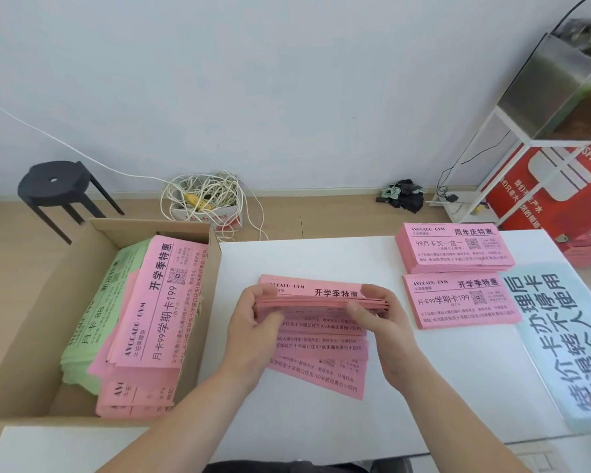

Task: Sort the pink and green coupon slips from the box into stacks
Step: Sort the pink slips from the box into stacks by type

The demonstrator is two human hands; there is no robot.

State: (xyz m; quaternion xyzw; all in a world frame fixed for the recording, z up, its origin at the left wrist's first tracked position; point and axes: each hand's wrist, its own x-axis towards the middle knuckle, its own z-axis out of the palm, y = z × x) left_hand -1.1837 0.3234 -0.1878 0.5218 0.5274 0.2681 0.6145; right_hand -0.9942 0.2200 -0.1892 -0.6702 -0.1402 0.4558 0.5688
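In the middle of the white table (287, 257) the person holds a thick bundle of pink paper coupon slips (321, 303) edge-on between both hands. The left hand (253, 322) curls its fingers round the left end, and the right hand (379, 319) grips the right end. Beneath the bundle a loose fan of pink slips (321, 367) lies spread on the table. To the left stands an open brown cardboard box (24, 319), with boxed pink slips (157, 302) piled over light green slips (93, 312) (the green ones show along its left side). At the far right of the table sit two squared pink piles, the farther stack (454, 247) and the nearer stack (458, 302), just beside each other. A pale laminated sign with large black characters (560, 336) lies to the right of the nearer one.
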